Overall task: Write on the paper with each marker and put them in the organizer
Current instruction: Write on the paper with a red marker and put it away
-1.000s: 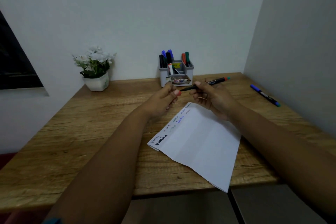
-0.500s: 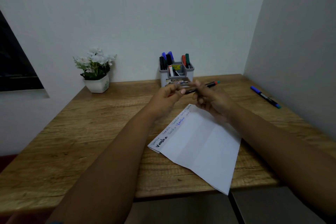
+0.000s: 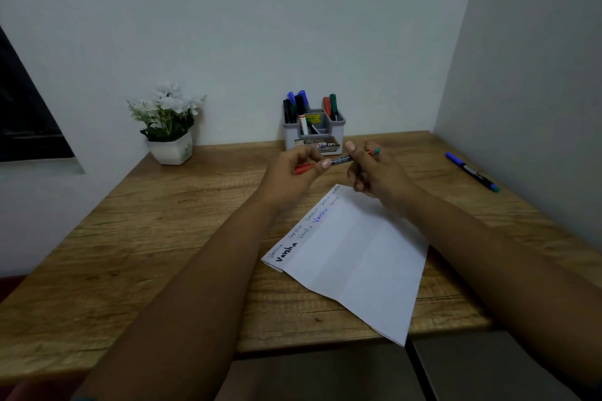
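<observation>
Above the far end of the white paper [image 3: 358,264], both hands hold one black-bodied marker [image 3: 342,159]. My right hand [image 3: 374,172] grips its barrel, the teal end sticking out past the fingers. My left hand [image 3: 293,169] pinches the marker's red cap [image 3: 303,169] at the other end. Whether the cap is on or off I cannot tell. The paper bears several handwritten words along its left edge. The grey organizer [image 3: 314,135] stands against the back wall, holding several markers upright.
A blue-capped marker [image 3: 472,172] lies loose on the wooden table [image 3: 163,238] at the far right near the side wall. A white pot of white flowers [image 3: 169,127] sits at the back left. The paper overhangs the table's front edge.
My hands came together and rose slightly in front of the organizer. My left hand took hold of the marker's red cap end, which now shows between its fingers.
</observation>
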